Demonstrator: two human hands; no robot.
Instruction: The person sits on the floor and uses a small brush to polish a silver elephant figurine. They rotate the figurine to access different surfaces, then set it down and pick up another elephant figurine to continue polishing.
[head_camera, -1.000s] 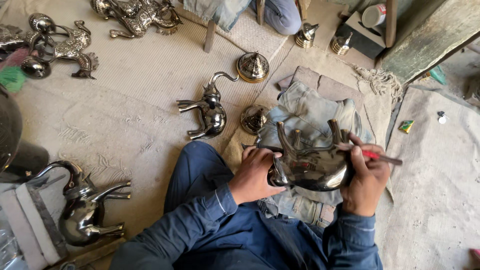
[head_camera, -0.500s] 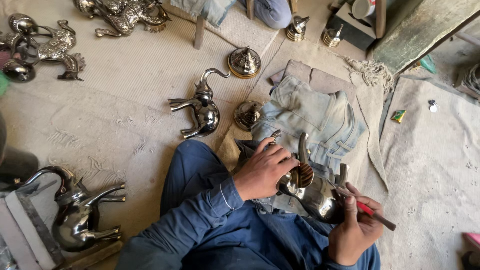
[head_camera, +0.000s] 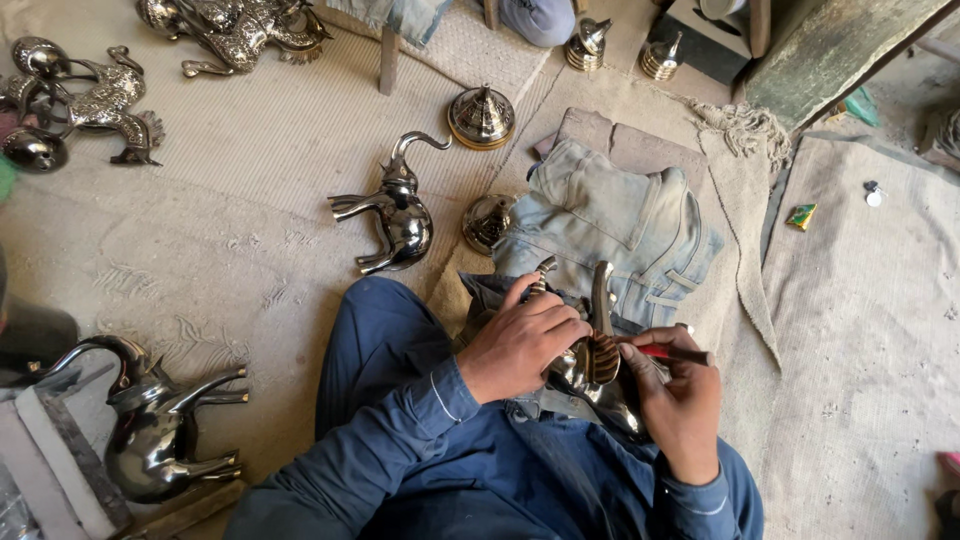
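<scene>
A shiny metal elephant figure (head_camera: 596, 362) rests in my lap, turned on its side with its legs pointing away from me. My left hand (head_camera: 520, 340) grips its body from the left. My right hand (head_camera: 676, 392) holds a thin red-handled tool (head_camera: 672, 352) against the figure's right side. Folded blue denim cloth (head_camera: 620, 225) lies on the floor just beyond the figure.
Another metal elephant (head_camera: 395, 212) stands on the woven mat ahead, and a larger one (head_camera: 150, 425) sits at my left. Domed metal lids (head_camera: 481, 116) (head_camera: 488, 222) lie nearby. Ornate metal figures (head_camera: 95, 100) crowd the far left. A wooden plank (head_camera: 830, 45) is at top right.
The elephant figure was turned from upright with legs up to lying on its side lower in my lap. Both hands moved down and closer together with it.
</scene>
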